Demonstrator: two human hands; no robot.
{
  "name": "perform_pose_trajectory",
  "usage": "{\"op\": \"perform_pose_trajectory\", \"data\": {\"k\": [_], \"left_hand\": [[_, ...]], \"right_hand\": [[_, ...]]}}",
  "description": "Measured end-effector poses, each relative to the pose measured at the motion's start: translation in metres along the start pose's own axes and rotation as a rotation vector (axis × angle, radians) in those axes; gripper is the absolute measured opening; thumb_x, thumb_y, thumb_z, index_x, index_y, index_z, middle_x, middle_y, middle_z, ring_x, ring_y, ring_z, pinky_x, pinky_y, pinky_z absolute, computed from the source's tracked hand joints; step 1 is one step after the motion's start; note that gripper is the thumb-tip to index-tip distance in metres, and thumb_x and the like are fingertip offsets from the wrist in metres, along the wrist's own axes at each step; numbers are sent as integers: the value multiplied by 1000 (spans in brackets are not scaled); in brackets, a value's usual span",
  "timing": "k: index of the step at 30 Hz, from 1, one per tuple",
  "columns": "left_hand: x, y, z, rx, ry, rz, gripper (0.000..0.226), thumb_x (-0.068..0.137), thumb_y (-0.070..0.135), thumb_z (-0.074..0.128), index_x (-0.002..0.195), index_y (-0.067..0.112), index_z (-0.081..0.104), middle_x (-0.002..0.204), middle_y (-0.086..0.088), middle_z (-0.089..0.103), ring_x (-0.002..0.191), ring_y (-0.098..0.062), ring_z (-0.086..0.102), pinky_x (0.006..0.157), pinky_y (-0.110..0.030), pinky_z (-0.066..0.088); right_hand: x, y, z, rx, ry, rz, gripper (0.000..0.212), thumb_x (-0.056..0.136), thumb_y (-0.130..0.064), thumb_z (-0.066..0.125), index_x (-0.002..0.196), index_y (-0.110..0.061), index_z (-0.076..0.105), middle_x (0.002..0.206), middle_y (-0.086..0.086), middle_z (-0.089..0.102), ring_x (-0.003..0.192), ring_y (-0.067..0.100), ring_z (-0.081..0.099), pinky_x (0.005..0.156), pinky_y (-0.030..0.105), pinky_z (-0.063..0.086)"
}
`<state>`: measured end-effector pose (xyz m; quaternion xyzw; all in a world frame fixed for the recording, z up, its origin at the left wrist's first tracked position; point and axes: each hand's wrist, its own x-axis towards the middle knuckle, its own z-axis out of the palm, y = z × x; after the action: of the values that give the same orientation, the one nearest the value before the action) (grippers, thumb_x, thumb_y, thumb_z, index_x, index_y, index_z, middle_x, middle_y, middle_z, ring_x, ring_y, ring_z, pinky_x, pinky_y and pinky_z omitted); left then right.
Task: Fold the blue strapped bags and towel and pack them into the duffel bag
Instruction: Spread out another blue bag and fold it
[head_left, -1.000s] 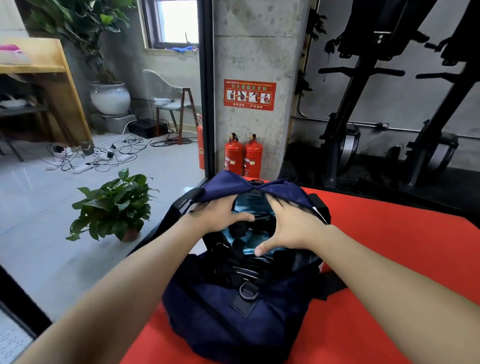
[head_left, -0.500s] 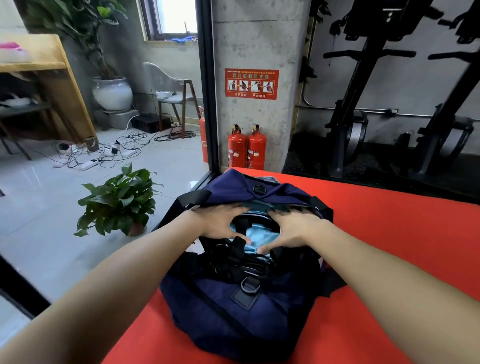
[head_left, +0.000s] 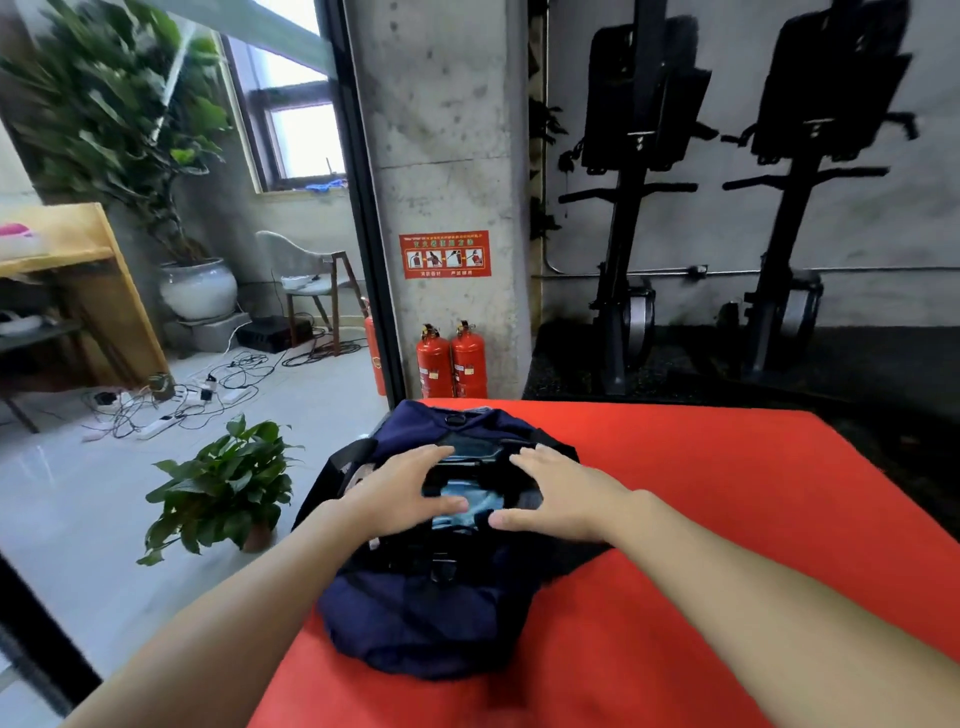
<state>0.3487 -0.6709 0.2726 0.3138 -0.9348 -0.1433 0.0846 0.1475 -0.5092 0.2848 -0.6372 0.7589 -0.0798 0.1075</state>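
The navy duffel bag (head_left: 431, 613) sits at the left edge of the red counter (head_left: 727, 519), its left side overhanging the floor where a potted plant (head_left: 223, 483) stands; to the right the red surface runs broad and bare toward the far edge. Both hands lie flat on the bag's top, fingers spread wide and nearly straight — the left hand (head_left: 400, 493) and right hand (head_left: 563, 493) flank the mouth, pressing rather than gripping. Light blue fabric (head_left: 457, 506) shows in the gap between them. A second ago the hands held the far flap lifted; it now lies down and the opening is narrower. The bag's long axis runs away from the person — near end bulging toward the camera.
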Motion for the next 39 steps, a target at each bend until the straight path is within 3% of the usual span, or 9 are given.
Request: {"op": "perform_pose_trajectory", "data": {"k": [5,10,14,21,26,31,39], "left_hand": [[-33,94,16,16,0,103,91,79,72,65,152,24,39,153,5,45,142,-15,38,118,-29,28],[-49,209,53,13,-48,317,87,85,59,68,155,21,34,156,3,40,144,-14,35,119,-26,26],[-47,293,97,7,-135,440,93,81,69,62,156,29,26,160,6,32,148,-13,28,119,-38,30],[-45,460,182,85,-184,682,87,86,53,69,156,26,26,160,-1,34,146,-21,32,118,-38,31],[-54,564,249,173,-244,809,87,87,49,69,156,19,26,157,-7,36,143,-28,36,113,-44,38],[-69,635,324,149,-356,816,83,83,45,73,149,13,35,144,-12,45,133,-34,43,110,-48,41],[-84,682,441,95,-522,796,59,84,35,71,131,8,50,127,-16,53,120,-37,51,102,-46,45]], "right_hand": [[-105,24,-25,-25,64,39,98,80,-83,50,156,-25,28,163,-10,26,153,8,6,121,42,26],[-204,71,-29,-59,87,160,104,76,-90,43,156,-26,27,164,-9,25,154,9,5,122,41,24],[-284,115,-28,-72,99,289,103,77,-88,45,156,-25,27,163,-4,28,154,14,10,121,41,26],[-429,217,-13,-184,91,578,92,79,-84,49,148,-24,39,148,3,46,141,22,39,108,40,41],[-514,285,12,-176,49,780,86,81,-78,53,146,-23,42,143,3,51,136,25,44,104,42,46],[-568,339,52,-131,-32,912,80,80,-76,55,140,-23,46,136,3,56,129,26,52,99,41,47],[-612,405,136,23,-119,1040,66,84,-67,58,130,-20,51,135,3,57,125,28,55,97,41,45]]}}
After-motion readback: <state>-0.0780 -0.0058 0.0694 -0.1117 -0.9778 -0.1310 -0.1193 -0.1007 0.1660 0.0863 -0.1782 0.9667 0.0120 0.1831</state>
